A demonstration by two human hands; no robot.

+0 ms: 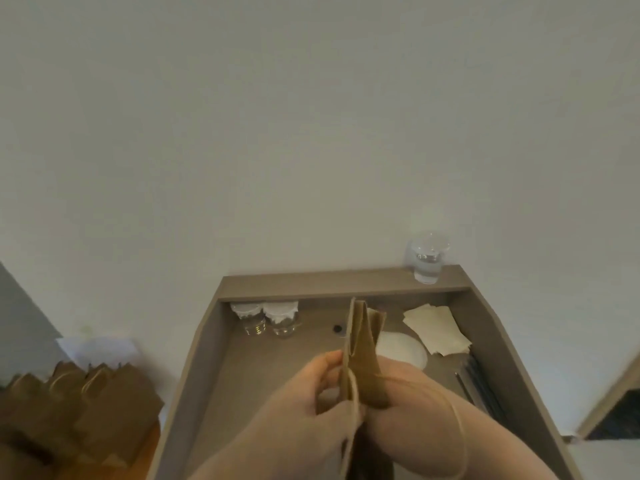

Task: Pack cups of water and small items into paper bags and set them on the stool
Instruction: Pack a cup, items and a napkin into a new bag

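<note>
You hold a folded paper bag (363, 344) over the middle of the table (221, 358). Its long axis runs near to far, with the closed end pointing at the far wall and the string handles (354, 393) at your end. Your left hand (311, 396) pinches its left edge. Your right hand (401, 386) grips the right side, fingers hidden behind the paper. Two covered cups (265, 318) stand far left on the table. Filled bags (79, 403) sit on the stool (142, 459) to the left.
</note>
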